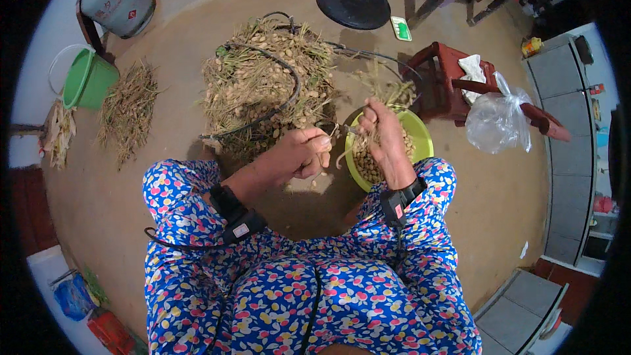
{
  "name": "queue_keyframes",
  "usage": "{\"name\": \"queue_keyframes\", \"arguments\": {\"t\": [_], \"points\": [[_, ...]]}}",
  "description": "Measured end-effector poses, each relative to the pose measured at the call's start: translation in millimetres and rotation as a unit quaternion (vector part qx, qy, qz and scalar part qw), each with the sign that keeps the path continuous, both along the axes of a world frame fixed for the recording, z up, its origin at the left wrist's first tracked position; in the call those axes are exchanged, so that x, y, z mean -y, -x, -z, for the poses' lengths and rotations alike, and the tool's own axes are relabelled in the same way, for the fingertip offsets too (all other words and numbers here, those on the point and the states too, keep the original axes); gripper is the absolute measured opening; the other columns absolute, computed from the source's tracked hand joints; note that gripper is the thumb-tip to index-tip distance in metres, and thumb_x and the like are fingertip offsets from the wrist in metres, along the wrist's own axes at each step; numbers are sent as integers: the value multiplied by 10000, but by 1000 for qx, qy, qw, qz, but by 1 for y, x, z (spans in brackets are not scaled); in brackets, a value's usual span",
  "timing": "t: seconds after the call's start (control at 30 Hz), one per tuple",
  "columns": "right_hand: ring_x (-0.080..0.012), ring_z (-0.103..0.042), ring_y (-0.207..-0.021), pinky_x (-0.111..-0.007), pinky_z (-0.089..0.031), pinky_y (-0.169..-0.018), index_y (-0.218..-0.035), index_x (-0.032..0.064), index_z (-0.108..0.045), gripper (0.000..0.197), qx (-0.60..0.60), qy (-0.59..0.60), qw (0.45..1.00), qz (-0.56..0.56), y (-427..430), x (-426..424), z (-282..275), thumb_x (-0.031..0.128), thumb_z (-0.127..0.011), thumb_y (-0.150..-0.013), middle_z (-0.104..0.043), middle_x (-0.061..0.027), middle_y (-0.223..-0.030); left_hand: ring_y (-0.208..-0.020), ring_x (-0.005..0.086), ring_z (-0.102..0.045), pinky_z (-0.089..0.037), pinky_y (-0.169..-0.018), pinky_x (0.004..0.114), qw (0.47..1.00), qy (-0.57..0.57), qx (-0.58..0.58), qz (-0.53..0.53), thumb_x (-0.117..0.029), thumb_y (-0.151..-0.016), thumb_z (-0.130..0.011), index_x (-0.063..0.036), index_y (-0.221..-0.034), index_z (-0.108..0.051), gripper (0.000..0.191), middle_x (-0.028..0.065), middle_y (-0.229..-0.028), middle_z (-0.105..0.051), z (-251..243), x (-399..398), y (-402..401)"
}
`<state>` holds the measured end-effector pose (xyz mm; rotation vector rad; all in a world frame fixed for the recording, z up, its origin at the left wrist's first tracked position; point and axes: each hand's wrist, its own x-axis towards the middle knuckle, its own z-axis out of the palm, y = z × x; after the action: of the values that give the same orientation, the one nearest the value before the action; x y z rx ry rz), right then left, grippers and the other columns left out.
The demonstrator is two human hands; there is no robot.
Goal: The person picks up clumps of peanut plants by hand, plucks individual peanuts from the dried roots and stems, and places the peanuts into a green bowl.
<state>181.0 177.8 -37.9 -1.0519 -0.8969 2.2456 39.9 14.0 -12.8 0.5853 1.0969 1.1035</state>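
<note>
My left hand is closed on peanut pods, one showing at the fingers, in front of a big heap of peanut plants with roots and pods. My right hand grips a bunch of dried peanut stems, whose leafy ends stick out beyond the fist. It is over a yellow-green basin that holds many loose peanuts. Thin root strands hang between the two hands. Black bands with small boxes sit on both wrists. A black cable loops over the heap.
A smaller pile of stripped stems lies at left beside a green bucket and a gas cylinder. On the right stands a red stool with a clear plastic bag beside it. A round black stand base is beyond the heap.
</note>
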Motion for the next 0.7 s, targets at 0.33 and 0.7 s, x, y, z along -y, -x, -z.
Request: {"name": "queue_keyframes", "arguments": {"t": [0.33,0.7], "points": [[-65,-480,-553,-214,-370,-498,-864,14,-620,190,42,-124,960,-247,10,31,-20,201,-636,-840,-541,13,-638,-404,56,-341,-265,-394,208,998,45,40,-17,-286,-931,-457,-56,-822,-507,259,-14,-596,-460,0,-5,11],[-46,-467,-541,-206,-353,-473,-789,35,-566,147,78,-268,950,-137,18,50,-8,152,-602,-871,-530,20,-625,-390,58,-336,-258,-379,219,993,30,30,-111,-275,-925,-474,-58,-760,-491,273,-14,-521,-410,8,-17,3]]}}
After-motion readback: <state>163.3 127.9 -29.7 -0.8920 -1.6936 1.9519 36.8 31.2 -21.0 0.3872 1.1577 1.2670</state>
